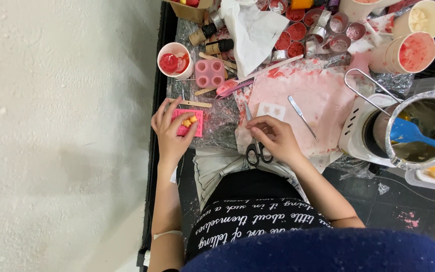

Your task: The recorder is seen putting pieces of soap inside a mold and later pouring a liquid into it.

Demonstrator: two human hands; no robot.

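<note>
Desk is foil-covered, wax-stained, beside a white wall. Left hand grips a pink mould; right hand is curled narrow over scissors.

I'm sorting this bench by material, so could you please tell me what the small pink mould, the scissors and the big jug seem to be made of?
Pink mould under the left hand: probably silicone; matte, soft-looking.
Scissors by the right hand: bright metal blades, glossy black handles, likely plastic.
Jug: clear and shiny, glass or plastic; unclear.
</note>
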